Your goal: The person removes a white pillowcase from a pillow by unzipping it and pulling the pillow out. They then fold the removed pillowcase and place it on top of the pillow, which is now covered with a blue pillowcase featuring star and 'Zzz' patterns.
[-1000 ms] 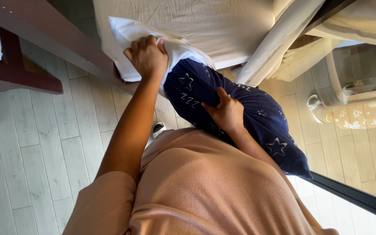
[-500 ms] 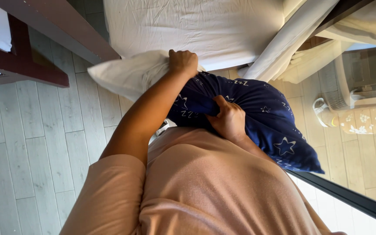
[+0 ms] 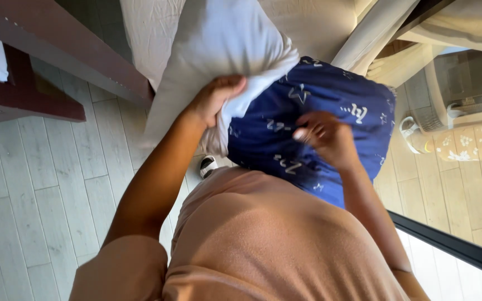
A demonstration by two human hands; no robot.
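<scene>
Room: pale plank floor (image 3: 40, 195), dark wooden frame (image 3: 57, 56) at upper left, bed (image 3: 319, 22) with a creased white sheet along the top, glass panel at right.
Far left: nothing held there; only bare planks under the frame.
Left hand (image 3: 214, 99): fingers (image 3: 231, 85) closed, pinching the edge of the white pillow (image 3: 218, 50) where it enters the cover. Judged reason: the pinch keeps the filling from slipping while the fabric is worked over it.
Pillow position: raised in front of the chest, upper part bare, lower right part inside the cover; it lies above and around the left fingers.
Cover: dark blue pillowcase (image 3: 330, 106) with pale star marks, hanging right of the pillow, touching it along the opening.
Right hand (image 3: 324, 136): pressed on the pillowcase front, fingers curled into the cloth; whether they pinch it shut I cannot tell.
Foreground: peach shirt (image 3: 274, 245).
Far right: white fan (image 3: 453, 95) beyond the glass, well apart.
</scene>
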